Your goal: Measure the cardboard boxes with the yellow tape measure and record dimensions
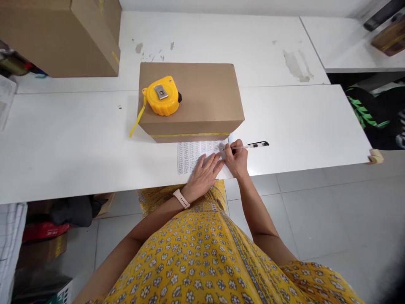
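My right hand is closed around a pen with a clear barrel and black ends. The pen's tip meets a white sheet of paper covered in columns of small handwriting. Flat on the same sheet lies my left hand, fingers stretched out, with a pale band on its wrist. Just beyond the hands a brown cardboard box stands over the paper's far edge, a yellow strip along its near side. On the box's left part rests a yellow tape measure with a yellow strap hanging down.
The white table has worn patches at the back. A larger cardboard box stands at the back left. At the right corner is a beige corner guard. Dark items with green marks lie beyond the right end.
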The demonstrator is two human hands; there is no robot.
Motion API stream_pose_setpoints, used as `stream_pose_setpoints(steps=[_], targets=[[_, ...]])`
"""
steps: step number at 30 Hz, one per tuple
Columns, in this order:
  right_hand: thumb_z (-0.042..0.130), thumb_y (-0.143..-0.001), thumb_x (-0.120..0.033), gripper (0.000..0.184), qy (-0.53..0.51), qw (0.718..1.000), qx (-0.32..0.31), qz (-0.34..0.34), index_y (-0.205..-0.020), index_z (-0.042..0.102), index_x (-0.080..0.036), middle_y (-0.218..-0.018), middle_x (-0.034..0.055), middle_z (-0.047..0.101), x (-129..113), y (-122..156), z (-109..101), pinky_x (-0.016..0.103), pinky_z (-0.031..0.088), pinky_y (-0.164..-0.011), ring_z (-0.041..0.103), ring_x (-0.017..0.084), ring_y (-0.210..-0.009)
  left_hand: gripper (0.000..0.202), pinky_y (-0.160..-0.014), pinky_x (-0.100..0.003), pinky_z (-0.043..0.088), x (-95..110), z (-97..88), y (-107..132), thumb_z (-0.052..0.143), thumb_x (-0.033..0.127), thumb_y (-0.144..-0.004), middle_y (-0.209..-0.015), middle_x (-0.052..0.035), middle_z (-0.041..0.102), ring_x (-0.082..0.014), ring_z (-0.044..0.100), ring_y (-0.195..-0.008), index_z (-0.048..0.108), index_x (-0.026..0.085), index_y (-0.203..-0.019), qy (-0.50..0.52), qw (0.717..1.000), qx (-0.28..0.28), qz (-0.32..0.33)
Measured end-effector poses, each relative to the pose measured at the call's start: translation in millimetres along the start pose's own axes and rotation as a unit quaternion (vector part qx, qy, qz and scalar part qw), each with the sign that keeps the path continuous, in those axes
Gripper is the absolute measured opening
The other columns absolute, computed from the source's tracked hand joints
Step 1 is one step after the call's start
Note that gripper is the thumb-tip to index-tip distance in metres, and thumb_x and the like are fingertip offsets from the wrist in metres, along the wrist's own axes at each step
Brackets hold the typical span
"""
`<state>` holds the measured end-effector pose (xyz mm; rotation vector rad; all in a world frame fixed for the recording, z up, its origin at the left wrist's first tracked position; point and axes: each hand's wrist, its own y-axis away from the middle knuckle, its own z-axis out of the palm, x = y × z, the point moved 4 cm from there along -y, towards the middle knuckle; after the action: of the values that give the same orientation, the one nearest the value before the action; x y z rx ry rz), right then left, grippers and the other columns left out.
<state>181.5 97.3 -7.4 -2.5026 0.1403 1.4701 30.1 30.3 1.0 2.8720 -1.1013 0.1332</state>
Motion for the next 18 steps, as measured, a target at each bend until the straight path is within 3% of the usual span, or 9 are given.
stream_pose_setpoints(steps=[18], targets=[[0.061,-0.094,-0.039,0.027,0.006,1.000,0.014,-0.009,-0.077,0.044,-0.027,-0.058,-0.0065,0.052,2.7,-1.0,0.1,0.029,0.040,-0.057,0.049,0.013,-0.053,0.077,-0.133,-0.053,0.012,-0.1,2.2,-0.4,0.060,0.035,-0.097,-0.172,-0.0182,0.029,-0.0314,0.019,-0.162,0.030,0.010,-0.164,0.006,1.000,0.002,0.002]])
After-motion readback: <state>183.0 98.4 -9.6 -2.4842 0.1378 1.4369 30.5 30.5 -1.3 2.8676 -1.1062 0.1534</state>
